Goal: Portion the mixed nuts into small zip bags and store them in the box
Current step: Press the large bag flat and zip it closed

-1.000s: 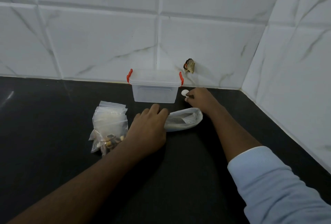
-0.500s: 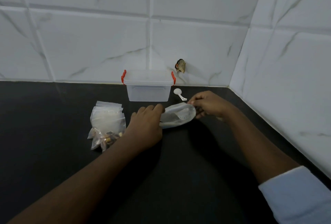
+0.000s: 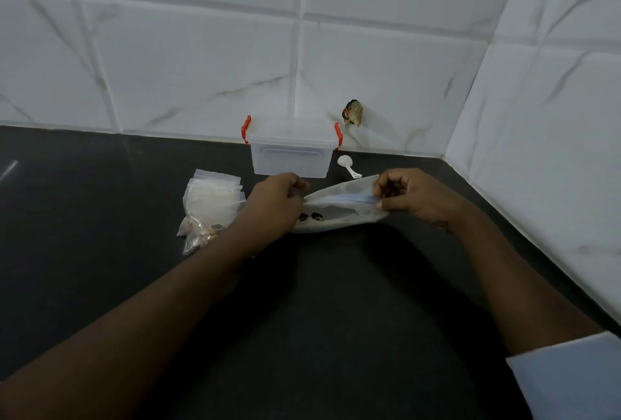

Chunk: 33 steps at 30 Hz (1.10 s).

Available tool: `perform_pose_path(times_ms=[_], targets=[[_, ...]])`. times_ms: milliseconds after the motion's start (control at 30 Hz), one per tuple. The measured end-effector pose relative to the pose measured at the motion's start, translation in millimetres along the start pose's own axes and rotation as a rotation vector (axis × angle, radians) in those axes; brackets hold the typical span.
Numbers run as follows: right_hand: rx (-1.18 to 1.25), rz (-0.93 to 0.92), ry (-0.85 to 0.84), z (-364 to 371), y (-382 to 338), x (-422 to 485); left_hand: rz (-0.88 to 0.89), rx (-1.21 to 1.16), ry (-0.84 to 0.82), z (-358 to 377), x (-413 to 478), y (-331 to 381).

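The big zip bag point(image 3: 342, 216) of mixed nuts point(image 3: 311, 217) sits low over the black counter point(image 3: 100, 191), stretched sideways between my hands and just in front of the box point(image 3: 290, 154); whether its belly rests on the counter I cannot tell. My left hand point(image 3: 275, 204) has its fingers curled round the bag's left end. My right hand point(image 3: 410, 198) pinches the right end of the blue zip strip point(image 3: 346, 198) between thumb and fingers. So the hands are apart, each clamped on one end of the same bag.

I judge that I am working at the seal, and the risk starts there. The bag is on its side, and the few dark nuts I can see lie close to my left hand, near the strip. If the zip gives way all at once while I am pulling outward, they could roll out onto the counter. The film looks thin, so a hard tug could tear it below the strip rather than part the seal.

The white scoop point(image 3: 347, 164) lies just behind the bag, beside the box, and my right knuckles could knock it away. The pile of small zip bags point(image 3: 211, 201) lies just left of my left wrist, some at the bottom already holding nuts, and a sweep of the forearm would scatter them. The box has its lid down with the red latches point(image 3: 247, 127) at each end, and both my hands are busy
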State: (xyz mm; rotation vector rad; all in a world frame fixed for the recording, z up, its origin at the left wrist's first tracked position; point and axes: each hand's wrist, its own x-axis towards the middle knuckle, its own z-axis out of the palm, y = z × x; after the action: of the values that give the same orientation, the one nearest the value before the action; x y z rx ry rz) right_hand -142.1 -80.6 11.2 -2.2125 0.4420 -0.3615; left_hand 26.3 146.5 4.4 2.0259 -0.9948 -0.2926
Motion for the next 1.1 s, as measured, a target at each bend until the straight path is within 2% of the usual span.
perform_pose_path(times_ms=[133,267,400,500,567,667,733,933,1100], targets=[[-0.13,-0.066,0.041,1,2,2,0.033,0.024,-0.058,-2,2,-5],[-0.216,-0.033,0.199,8,4,6,0.088,0.144,-0.125,0,0,-5],[-0.169,0.03,0.291,19,-2,7,0.046,0.247,-0.062,10,-2,-4],[-0.065,0.076,0.274,22,-5,7,0.001,0.235,-0.005,15,-2,-4],[0.121,0.107,0.195,17,-5,6,-0.058,0.11,0.002,14,0,-3],[0.402,0.124,0.015,5,-3,2,-0.277,-0.34,-0.083,7,2,1],[0.468,0.109,-0.033,1,-1,0,-0.365,-0.553,-0.129,3,4,4],[0.433,0.145,0.09,12,0,5,-0.36,-0.836,-0.166,0,-2,7],[0.317,0.174,0.289,28,-11,9,-0.329,-0.926,-0.057,12,-2,4]])
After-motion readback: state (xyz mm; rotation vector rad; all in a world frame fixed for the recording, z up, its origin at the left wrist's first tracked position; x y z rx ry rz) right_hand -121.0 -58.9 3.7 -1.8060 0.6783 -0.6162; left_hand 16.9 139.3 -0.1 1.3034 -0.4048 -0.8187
